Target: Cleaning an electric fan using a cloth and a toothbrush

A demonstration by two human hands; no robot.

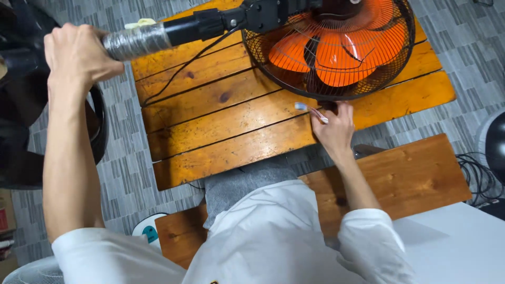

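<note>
A fan with orange blades (336, 55) inside a black wire grille (389, 68) lies over the wooden slat table (221, 126). Its black pole (194, 26) runs left to a tape-wrapped grey section (137, 41). My left hand (79, 52) is closed around that pole at the upper left, next to the tape. My right hand (334, 129) sits at the grille's lower rim, fingers pinched on a small thin tool with a pale tip (310, 109). A black cord (184, 66) trails from the pole across the table.
A wooden bench (415, 173) stands in front of the table under my lap. A black fan base (21, 105) is at the left, coiled black cables (481, 176) at the right, a white fan part (150, 229) on the grey patterned floor.
</note>
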